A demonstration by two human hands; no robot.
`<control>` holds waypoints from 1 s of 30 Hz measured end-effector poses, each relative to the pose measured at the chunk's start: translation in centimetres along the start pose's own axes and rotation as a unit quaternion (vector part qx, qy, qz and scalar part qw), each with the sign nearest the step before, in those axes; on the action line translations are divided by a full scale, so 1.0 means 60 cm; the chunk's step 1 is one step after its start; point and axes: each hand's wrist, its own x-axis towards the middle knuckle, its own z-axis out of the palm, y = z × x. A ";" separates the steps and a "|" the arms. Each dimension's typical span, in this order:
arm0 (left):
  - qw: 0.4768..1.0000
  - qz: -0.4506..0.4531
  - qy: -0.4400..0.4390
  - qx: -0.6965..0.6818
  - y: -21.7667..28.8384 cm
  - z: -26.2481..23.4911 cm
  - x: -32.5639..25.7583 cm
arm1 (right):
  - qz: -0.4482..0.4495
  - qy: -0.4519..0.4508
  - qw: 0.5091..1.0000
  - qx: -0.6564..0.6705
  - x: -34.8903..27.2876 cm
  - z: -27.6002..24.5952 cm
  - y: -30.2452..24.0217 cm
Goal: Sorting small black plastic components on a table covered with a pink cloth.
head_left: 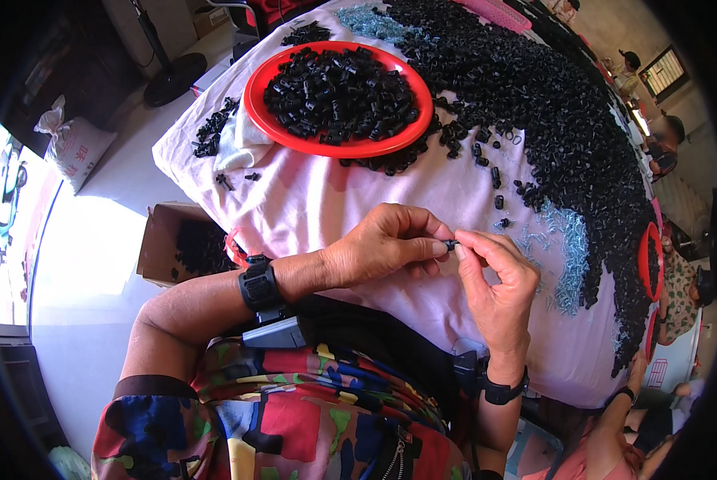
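Observation:
In front of me, above the pale pink cloth (326, 208), both hands meet at one small black plastic part (450, 244). My left hand (398, 240) pinches it between thumb and forefinger, the other fingers curled underneath. From the right, my right hand (498, 276) grips its other end with thumb and fingertips. The fingertips hide most of the part. A red oval tray (254, 100) beyond my hands is heaped with black plastic parts (338, 92). Close to my right hand lie small translucent bluish pieces (565, 256) and a few loose black parts (497, 178).
A great heap of black parts (550, 112) covers the table's far and right side. An open cardboard box (155, 244) with black parts stands by my left arm. On the floor are a white sack (78, 148) and a stand base (174, 78). Another person's arm (614, 408) reaches in at right.

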 end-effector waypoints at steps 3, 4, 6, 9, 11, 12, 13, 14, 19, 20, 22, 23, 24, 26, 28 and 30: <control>1.000 -0.005 0.008 0.020 0.005 0.002 -0.001 | -0.003 -0.009 1.000 -0.001 0.001 -0.002 0.001; 1.000 -0.006 0.008 0.020 0.006 0.002 -0.002 | -0.007 -0.014 1.000 -0.006 0.002 -0.003 0.001; 0.999 0.004 0.005 0.036 0.007 0.002 -0.003 | -0.008 -0.023 1.000 -0.003 0.004 -0.007 0.001; 0.999 0.003 -0.005 0.048 0.008 0.000 -0.003 | -0.017 -0.031 0.999 0.000 0.005 -0.008 0.002; 0.999 -0.001 -0.002 0.051 0.011 0.002 -0.003 | -0.025 -0.030 0.999 0.000 0.005 -0.008 0.003; 0.999 -0.004 0.002 0.054 0.012 0.002 -0.003 | -0.028 -0.032 0.999 0.000 0.005 -0.007 0.003; 0.999 -0.005 0.002 0.054 0.010 0.003 -0.003 | -0.031 -0.034 0.999 0.000 0.005 -0.007 0.003; 0.998 0.007 0.010 0.065 0.006 0.004 -0.002 | -0.031 -0.034 0.999 0.001 0.005 -0.007 0.004; 0.994 0.007 0.029 0.107 0.009 0.012 -0.006 | -0.028 -0.040 0.999 0.001 0.004 -0.007 0.009; 0.992 0.007 0.041 0.123 0.010 0.015 -0.008 | -0.028 -0.040 0.999 0.001 0.003 -0.007 0.010; 0.989 0.005 0.052 0.138 0.010 0.020 -0.011 | -0.001 -0.061 0.998 0.011 0.002 -0.009 0.012; 0.988 0.010 0.060 0.144 0.009 0.022 -0.012 | 0.000 -0.060 0.998 0.011 0.002 -0.009 0.012; 0.986 0.014 0.069 0.149 0.009 0.023 -0.013 | -0.001 -0.061 0.998 0.012 0.002 -0.008 0.011; 0.983 0.011 0.073 0.168 0.008 0.026 -0.014 | -0.002 -0.061 0.998 0.013 0.002 -0.008 0.013; 0.979 0.007 0.078 0.187 0.007 0.029 -0.015 | 0.031 -0.068 0.996 0.042 0.001 -0.007 0.017; 0.972 0.025 0.084 0.218 0.007 0.031 -0.016 | 0.025 -0.067 0.997 0.036 0.004 -0.007 0.017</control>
